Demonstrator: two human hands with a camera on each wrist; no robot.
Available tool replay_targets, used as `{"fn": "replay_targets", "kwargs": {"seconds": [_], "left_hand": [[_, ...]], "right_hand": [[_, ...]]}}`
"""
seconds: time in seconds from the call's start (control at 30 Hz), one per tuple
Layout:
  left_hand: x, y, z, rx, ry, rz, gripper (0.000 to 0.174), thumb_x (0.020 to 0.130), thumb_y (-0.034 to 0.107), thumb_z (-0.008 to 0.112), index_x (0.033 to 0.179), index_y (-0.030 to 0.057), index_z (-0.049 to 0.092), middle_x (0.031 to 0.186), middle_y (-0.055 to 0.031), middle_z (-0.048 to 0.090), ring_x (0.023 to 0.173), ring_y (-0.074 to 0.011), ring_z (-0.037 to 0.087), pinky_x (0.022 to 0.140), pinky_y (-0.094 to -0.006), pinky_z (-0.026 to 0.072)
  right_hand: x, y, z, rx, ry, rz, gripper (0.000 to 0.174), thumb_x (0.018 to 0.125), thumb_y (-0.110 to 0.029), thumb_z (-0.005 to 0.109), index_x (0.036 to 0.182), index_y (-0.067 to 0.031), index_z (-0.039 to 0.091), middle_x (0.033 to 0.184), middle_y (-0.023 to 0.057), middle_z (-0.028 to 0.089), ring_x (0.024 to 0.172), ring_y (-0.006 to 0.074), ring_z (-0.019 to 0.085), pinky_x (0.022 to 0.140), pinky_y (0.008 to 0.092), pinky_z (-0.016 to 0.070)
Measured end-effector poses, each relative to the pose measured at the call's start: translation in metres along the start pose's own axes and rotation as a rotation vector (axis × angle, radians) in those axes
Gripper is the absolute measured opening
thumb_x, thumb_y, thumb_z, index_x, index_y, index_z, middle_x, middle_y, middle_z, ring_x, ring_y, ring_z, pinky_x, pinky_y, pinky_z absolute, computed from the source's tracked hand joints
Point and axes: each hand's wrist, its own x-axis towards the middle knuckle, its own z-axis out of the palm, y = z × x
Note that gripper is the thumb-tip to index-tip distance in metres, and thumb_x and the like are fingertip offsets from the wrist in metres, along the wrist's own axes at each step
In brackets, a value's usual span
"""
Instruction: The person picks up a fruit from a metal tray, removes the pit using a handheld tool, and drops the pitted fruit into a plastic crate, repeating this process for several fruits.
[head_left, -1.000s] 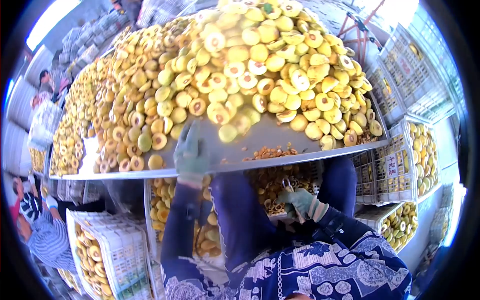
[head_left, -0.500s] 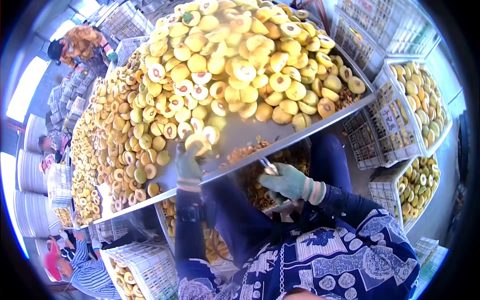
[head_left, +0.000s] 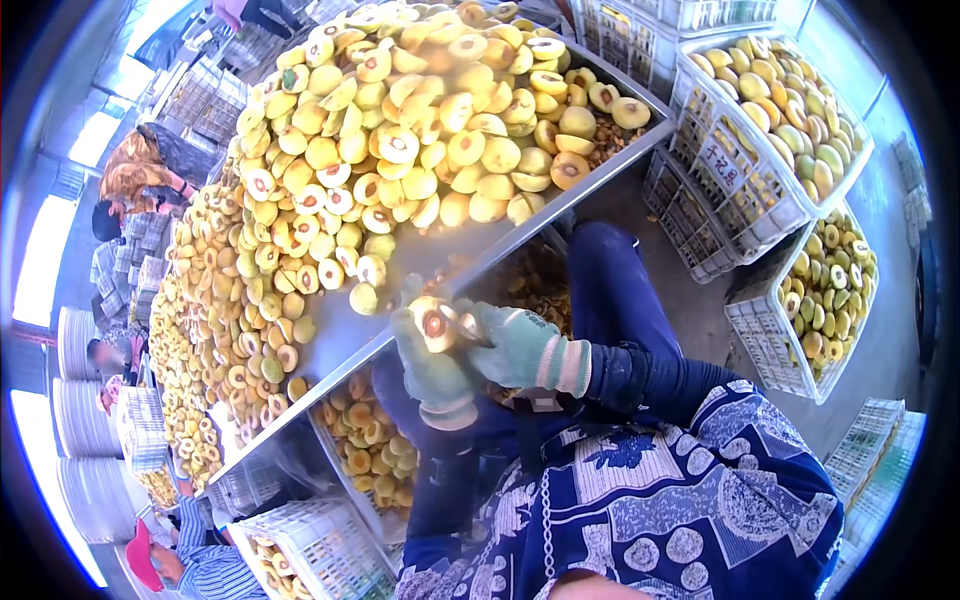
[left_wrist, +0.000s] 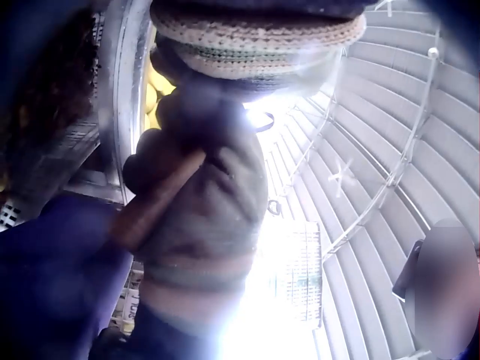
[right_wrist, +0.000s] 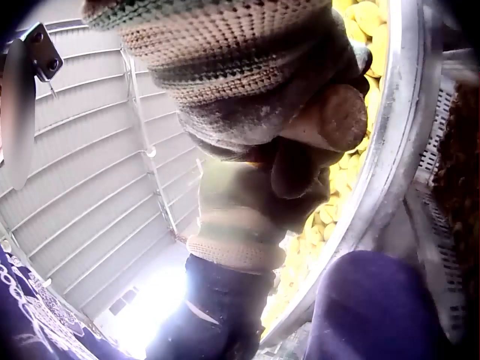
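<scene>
Head view: left hand (head_left: pixel 435 375) grips a halved fruit (head_left: pixel 436 326), cut face up with brown centre, held over the lap near the worktop (head_left: pixel 350 335) edge. Right hand (head_left: pixel 522 348) presses close beside it, fingers curled around a wooden-handled tool (right_wrist: pixel 341 120); tip blurred. Worktop carries a large heap (head_left: pixel 400 150) of yellow fruit halves. Lower left: white slatted crate (head_left: pixel 325 555), fruit halves inside. Right: labelled crate (head_left: pixel 715 165), filled with fruit; dark characters on its side, too small to read surely. Lower crate (head_left: pixel 765 340) just beside it, also full. Farther left: stacked white trays (head_left: pixel 90 420).
</scene>
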Motion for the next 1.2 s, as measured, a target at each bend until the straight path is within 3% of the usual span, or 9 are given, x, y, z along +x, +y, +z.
{"fn": "replay_targets", "kwargs": {"seconds": [0.3, 0.43, 0.53, 0.6, 0.8, 0.87, 1.0, 1.07, 1.2], "left_hand": [[-0.013, -0.013, 0.011, 0.441, 0.138, 0.288, 0.059, 0.097, 0.045, 0.039, 0.130, -0.0037, 0.042, 0.115, -0.0191, 0.057, 0.084, -0.0281, 0.062, 0.075, -0.0360, 0.0519], [-0.023, 0.002, 0.021, 0.235, 0.155, 0.185, 0.053, 0.098, 0.039, 0.039, 0.127, -0.0043, 0.045, 0.111, -0.0203, 0.060, 0.087, -0.0275, 0.063, 0.076, -0.0345, 0.0522], [-0.019, -0.002, 0.008, 0.282, 0.175, 0.134, 0.047, 0.098, 0.035, 0.038, 0.121, -0.0044, 0.049, 0.108, -0.0197, 0.061, 0.089, -0.0270, 0.064, 0.077, -0.0330, 0.0520], [-0.012, -0.007, -0.005, 0.689, 0.095, 0.301, 0.068, 0.096, 0.057, 0.034, 0.128, -0.0018, 0.046, 0.104, -0.0218, 0.063, 0.086, -0.0254, 0.062, 0.075, -0.0323, 0.0520], [-0.014, -0.007, -0.012, 0.673, -0.028, 0.198, 0.058, 0.096, 0.048, 0.042, 0.117, -0.0044, 0.056, 0.097, -0.0224, 0.066, 0.084, -0.0253, 0.064, 0.073, -0.0305, 0.0517], [-0.016, -0.009, -0.014, 0.643, -0.007, 0.143, 0.055, 0.095, 0.045, 0.048, 0.116, -0.0053, 0.056, 0.101, -0.0190, 0.065, 0.086, -0.0263, 0.065, 0.074, -0.0315, 0.0525], [-0.018, -0.021, -0.016, 0.413, 0.089, 0.109, 0.052, 0.094, 0.043, 0.053, 0.114, -0.0047, 0.056, 0.107, -0.0116, 0.063, 0.087, -0.0271, 0.065, 0.075, -0.0324, 0.0538], [-0.017, -0.024, -0.019, 0.651, 0.072, 0.282, 0.033, 0.098, 0.028, 0.046, 0.113, 0.0005, 0.057, 0.103, -0.0145, 0.064, 0.079, -0.0246, 0.067, 0.064, -0.0309, 0.0555], [-0.027, -0.009, -0.005, 0.227, 0.184, -0.093, 0.044, 0.096, 0.040, 0.048, 0.118, 0.0022, 0.055, 0.102, -0.0165, 0.063, 0.072, -0.0251, 0.064, 0.061, -0.0330, 0.0552]], "right_hand": [[-0.013, -0.020, -0.010, -0.238, -0.155, 0.142, 0.041, 0.084, -0.022, 0.058, 0.117, -0.0017, 0.050, 0.092, 0.0209, 0.065, 0.084, 0.0387, 0.064, 0.074, 0.0430, 0.0507], [-0.013, -0.017, -0.009, -0.172, -0.241, 0.187, 0.042, 0.084, -0.026, 0.057, 0.116, 0.0010, 0.049, 0.093, 0.0213, 0.065, 0.087, 0.0383, 0.064, 0.076, 0.0421, 0.0504], [-0.015, -0.024, -0.013, -0.245, -0.314, 0.245, 0.043, 0.085, -0.029, 0.056, 0.115, 0.0016, 0.049, 0.094, 0.0210, 0.065, 0.088, 0.0383, 0.064, 0.076, 0.0417, 0.0503], [-0.014, -0.026, -0.016, -0.254, -0.335, 0.263, 0.043, 0.086, -0.030, 0.056, 0.114, 0.0019, 0.049, 0.093, 0.0209, 0.065, 0.088, 0.0386, 0.064, 0.076, 0.0419, 0.0503], [-0.011, -0.016, -0.026, -0.226, -0.505, 0.215, 0.035, 0.088, -0.031, 0.054, 0.112, -0.0043, 0.053, 0.090, 0.0155, 0.067, 0.084, 0.0332, 0.066, 0.074, 0.0388, 0.0514], [-0.010, -0.041, -0.038, 0.034, -0.686, 0.623, 0.028, 0.088, -0.025, 0.052, 0.110, -0.0086, 0.054, 0.079, 0.0102, 0.066, 0.071, 0.0263, 0.066, 0.062, 0.0364, 0.0526], [-0.018, -0.004, -0.025, -0.391, -0.453, 0.020, 0.022, 0.086, -0.020, 0.050, 0.105, -0.0111, 0.055, 0.066, 0.0065, 0.060, 0.054, 0.0203, 0.062, 0.045, 0.0324, 0.0488], [-0.013, -0.043, -0.040, -0.027, -0.728, 0.620, 0.016, 0.084, -0.018, 0.053, 0.099, -0.0117, 0.057, 0.060, 0.0035, 0.056, 0.042, 0.0146, 0.054, 0.034, 0.0267, 0.0406], [-0.024, -0.037, -0.042, 0.585, -0.663, 0.718, 0.013, 0.083, -0.018, 0.058, 0.092, -0.0082, 0.059, 0.057, 0.0010, 0.053, 0.036, 0.0118, 0.047, 0.030, 0.0244, 0.0364]]}}
